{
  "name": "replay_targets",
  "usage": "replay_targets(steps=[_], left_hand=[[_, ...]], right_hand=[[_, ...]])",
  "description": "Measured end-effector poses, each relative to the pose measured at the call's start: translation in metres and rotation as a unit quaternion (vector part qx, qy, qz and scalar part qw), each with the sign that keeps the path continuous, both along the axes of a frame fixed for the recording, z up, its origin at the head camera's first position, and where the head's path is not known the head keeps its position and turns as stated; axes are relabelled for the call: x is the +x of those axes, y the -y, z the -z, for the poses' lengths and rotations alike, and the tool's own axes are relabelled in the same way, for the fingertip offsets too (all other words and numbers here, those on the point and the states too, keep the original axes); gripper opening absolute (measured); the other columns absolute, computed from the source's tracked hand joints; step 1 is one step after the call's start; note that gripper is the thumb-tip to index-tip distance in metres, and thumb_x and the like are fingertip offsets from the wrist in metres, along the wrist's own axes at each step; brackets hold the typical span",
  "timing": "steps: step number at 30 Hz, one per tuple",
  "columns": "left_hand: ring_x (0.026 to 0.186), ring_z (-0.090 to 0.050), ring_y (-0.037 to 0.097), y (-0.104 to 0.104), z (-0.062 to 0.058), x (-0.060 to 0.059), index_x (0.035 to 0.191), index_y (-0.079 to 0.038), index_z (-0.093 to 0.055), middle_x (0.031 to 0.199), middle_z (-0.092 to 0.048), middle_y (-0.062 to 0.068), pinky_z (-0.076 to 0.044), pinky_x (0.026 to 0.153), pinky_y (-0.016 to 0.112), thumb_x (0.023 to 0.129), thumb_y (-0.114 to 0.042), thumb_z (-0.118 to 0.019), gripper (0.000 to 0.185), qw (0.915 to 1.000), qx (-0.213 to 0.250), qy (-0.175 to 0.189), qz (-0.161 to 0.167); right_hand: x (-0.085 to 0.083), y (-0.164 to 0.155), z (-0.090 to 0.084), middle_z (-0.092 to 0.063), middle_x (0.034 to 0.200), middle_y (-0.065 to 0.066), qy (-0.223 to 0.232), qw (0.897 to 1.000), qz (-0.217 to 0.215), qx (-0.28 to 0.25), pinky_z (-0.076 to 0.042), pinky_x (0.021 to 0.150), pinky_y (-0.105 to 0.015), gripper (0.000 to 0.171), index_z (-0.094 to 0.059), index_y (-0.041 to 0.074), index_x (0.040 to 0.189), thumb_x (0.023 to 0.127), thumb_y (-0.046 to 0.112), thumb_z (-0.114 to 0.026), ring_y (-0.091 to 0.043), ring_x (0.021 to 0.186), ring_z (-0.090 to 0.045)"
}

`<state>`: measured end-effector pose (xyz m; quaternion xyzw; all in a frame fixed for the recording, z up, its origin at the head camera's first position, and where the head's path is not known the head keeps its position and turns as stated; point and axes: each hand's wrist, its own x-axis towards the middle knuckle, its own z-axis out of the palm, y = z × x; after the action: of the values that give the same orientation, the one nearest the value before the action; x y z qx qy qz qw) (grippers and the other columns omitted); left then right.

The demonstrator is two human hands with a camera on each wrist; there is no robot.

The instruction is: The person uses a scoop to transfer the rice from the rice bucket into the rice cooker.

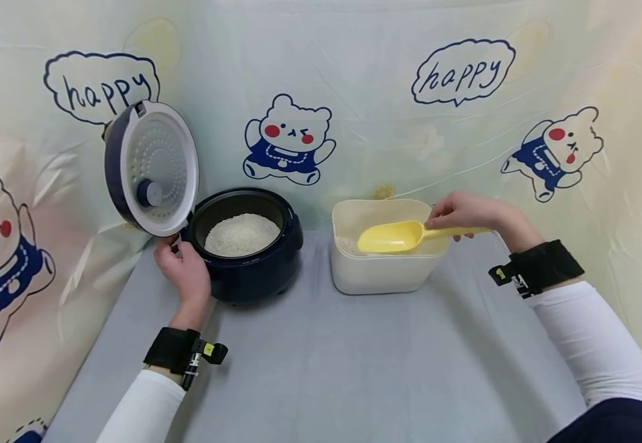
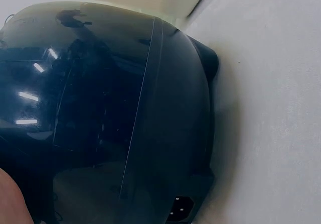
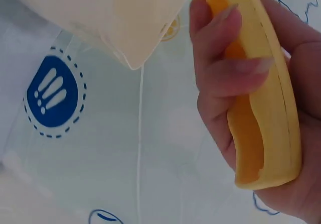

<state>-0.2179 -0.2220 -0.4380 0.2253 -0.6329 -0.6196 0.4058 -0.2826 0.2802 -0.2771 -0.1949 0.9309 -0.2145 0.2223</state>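
The right hand [image 1: 462, 212] gripped the yellow scoop [image 1: 404, 236] by its handle, bowl over the white container [image 1: 379, 274]. The left hand [image 1: 184, 266] rested against the rice cooker [image 1: 254, 271], fingers relaxed.

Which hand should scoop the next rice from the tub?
Right. The right hand already grips the scoop over the tub. The left hand rests against the cooker, likely steadying it, away from the tub.
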Motion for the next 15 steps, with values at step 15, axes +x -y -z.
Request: replay_targets(steps=[15], left_hand=[[0.108,-0.044,0.008,-0.001,0.0,-0.001,0.131,0.008,-0.057,0.127,-0.05,0.006,-0.036,0.093,0.023,0.102,-0.004,-0.042,0.035,1.0,-0.004,0.005,-0.002]], right_hand=[[0.002,0.054,-0.022,-0.063,0.08,-0.012,-0.066,0.964,0.041,0.253,-0.051,0.056,-0.033,0.019,-0.061,0.004,0.077,0.091,0.011,-0.072,-0.028,0.065,-0.062]])
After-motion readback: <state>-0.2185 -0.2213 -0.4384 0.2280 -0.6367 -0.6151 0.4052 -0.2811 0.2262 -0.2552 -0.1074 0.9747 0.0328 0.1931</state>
